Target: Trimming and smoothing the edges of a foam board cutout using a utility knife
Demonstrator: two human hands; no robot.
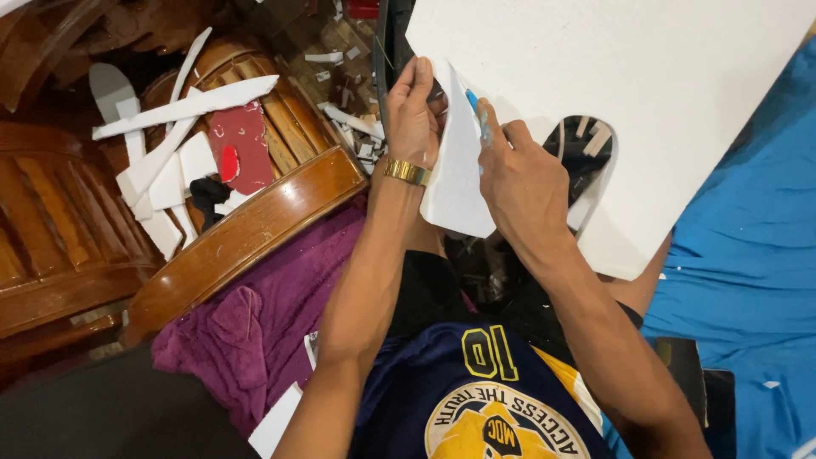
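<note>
My left hand (414,110), with a gold bracelet on the wrist, grips the top edge of a white foam piece (455,178) held upright in front of me. My right hand (520,183) presses against the piece's right side and holds a small blue-handled cutter (473,104) at its upper edge. Behind both hands leans a large white foam board (646,68) with a rounded hole cut out of it (586,149).
A wooden chair (246,225) at the left carries several white foam offcuts (183,110) and a dark red scrap (245,144). A purple cloth (263,314) lies below it. Blue fabric (744,272) covers the right side. Small foam scraps litter the floor (344,110).
</note>
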